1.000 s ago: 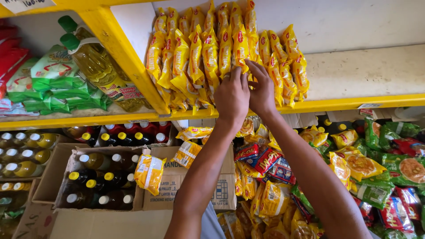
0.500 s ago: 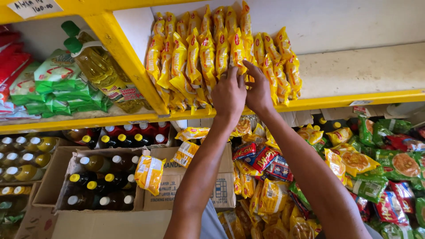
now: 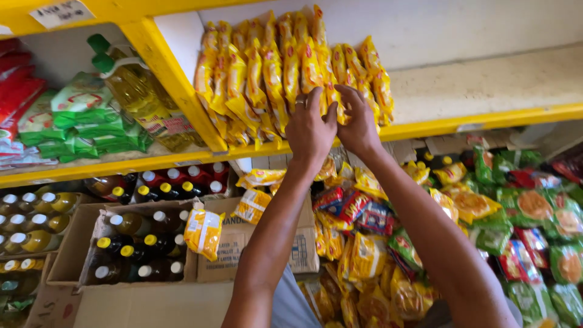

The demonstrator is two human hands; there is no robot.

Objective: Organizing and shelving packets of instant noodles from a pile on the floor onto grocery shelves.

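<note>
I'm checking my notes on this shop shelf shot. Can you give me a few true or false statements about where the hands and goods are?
1. Both hands, the left hand and right hand, are up at the yellow packets on the yellow shelf. True.
2. The oil bottles stand right of the packets. False: they are to the left.
3. The left hand wears a ring. True.
4. The cardboard box below holds green packets. False: it holds capped bottles.

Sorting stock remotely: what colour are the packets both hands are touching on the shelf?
Yellow packets with small red marks, head view.
</note>
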